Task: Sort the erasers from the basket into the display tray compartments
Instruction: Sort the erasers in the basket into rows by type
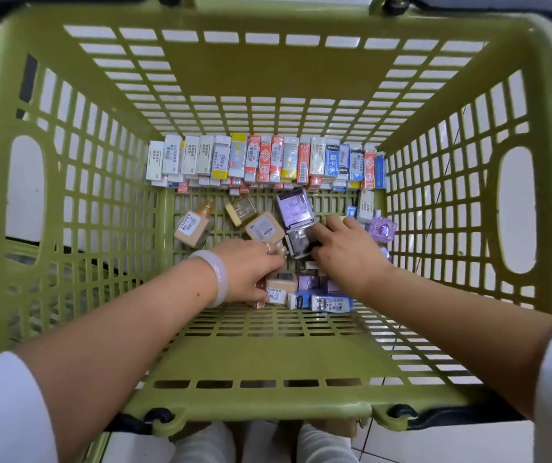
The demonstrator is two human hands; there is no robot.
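Observation:
I look down into a green plastic basket (268, 407). Along its far wall stands a packed row of sleeved erasers (261, 162) in white, red, yellow and blue. Loose tan boxed erasers (191, 228), a purple clear box (293, 207) and purple packets (382, 227) lie on the floor. My left hand (251, 270), with a pale bangle, curls over a tan eraser box (281, 285). My right hand (348, 253) has its fingers curled on a dark clear box (299, 240). Blue-and-white erasers (332, 302) lie below both hands. No display tray shows.
The basket's slotted walls rise steeply on all sides around my forearms. Black handles (156, 416) hang folded at the near rim. Below that rim are my feet (202, 444) on a white tiled floor.

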